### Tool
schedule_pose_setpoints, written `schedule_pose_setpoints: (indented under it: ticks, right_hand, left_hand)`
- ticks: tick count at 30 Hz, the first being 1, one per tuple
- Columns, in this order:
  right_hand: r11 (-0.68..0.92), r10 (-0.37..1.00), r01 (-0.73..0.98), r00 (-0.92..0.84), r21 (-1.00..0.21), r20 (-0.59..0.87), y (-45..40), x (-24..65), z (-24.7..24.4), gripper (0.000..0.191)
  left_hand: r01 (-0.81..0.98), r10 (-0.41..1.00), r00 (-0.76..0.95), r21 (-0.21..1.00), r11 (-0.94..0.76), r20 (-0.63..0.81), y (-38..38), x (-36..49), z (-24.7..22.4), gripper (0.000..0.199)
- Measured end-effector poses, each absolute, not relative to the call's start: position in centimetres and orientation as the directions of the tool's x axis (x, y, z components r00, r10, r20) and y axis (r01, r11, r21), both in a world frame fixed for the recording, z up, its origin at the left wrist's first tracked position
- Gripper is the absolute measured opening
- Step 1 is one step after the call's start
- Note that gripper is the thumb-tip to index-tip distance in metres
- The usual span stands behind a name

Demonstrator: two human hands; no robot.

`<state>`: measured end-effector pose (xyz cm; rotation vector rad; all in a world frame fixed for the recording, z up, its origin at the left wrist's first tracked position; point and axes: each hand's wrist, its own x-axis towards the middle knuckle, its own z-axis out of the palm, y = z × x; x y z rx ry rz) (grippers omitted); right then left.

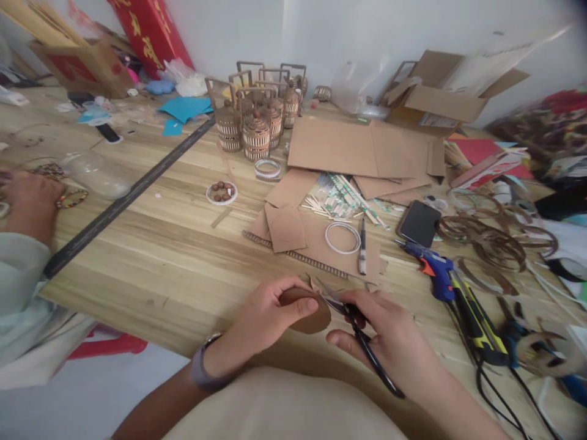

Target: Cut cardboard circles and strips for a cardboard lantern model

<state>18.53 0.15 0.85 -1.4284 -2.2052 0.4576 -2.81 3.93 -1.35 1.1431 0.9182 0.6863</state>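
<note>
My left hand (270, 315) pinches a rounded piece of brown cardboard (309, 319) between thumb and fingers, just past the table's front edge. In my right hand (383, 327) is a pair of scissors (367, 348) with black handles, its blades at the upper rim of the cardboard. A small offcut curls up beside the blades. Beyond my hands lies a cardboard sheet (316, 238), bearing a square card (285, 227) with a circle drawn on it, a white ring (342, 238) and a pen-like tool (362, 247).
Right of me lie a blue glue gun (433, 269), a yellow-black cutter (479, 324), a phone (419, 223) and brown strip coils (493, 241). Several small bamboo lanterns (257, 134) stand at the back near flat cardboard (334, 146). At left rests another person's hand (32, 194).
</note>
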Motion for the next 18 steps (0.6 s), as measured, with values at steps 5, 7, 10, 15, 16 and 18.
schedule_pose_setpoints:
  ticks: [5, 7, 10, 15, 16, 18]
  right_hand:
    - [0.542, 0.836, 0.797, -0.480, -0.266, 0.265, -0.2, 18.8, 1.8, 0.051]
    - [0.565, 0.818, 0.796, -0.506, -0.217, 0.273, -0.3, 18.7, 2.0, 0.052]
    - [0.576, 0.806, 0.799, -0.520, -0.173, 0.283, -0.5, 18.6, 2.2, 0.052]
    - [0.588, 0.793, 0.797, -0.533, -0.139, 0.295, -0.7, 18.6, 2.0, 0.055]
    - [0.590, 0.791, 0.796, -0.536, -0.137, 0.294, -0.8, 18.6, 2.0, 0.056]
    - [0.593, 0.788, 0.794, -0.540, -0.133, 0.295, -0.9, 18.6, 2.0, 0.056]
  left_hand:
    - [-0.023, 0.859, 0.486, 0.981, 0.195, -0.159, 3.7, -2.9, -0.9, 0.014]
    - [-0.024, 0.859, 0.487, 0.981, 0.195, -0.158, 3.6, -2.9, -0.8, 0.011]
    - [-0.032, 0.850, 0.501, 0.977, 0.210, -0.166, 3.6, -2.8, -0.8, 0.010]
    - [-0.031, 0.850, 0.495, 0.975, 0.221, -0.177, 3.6, -2.7, -1.0, 0.015]
    - [-0.025, 0.854, 0.490, 0.976, 0.216, -0.177, 3.5, -2.7, -1.1, 0.016]
    - [-0.012, 0.855, 0.488, 0.978, 0.208, -0.176, 3.5, -2.7, -1.1, 0.018]
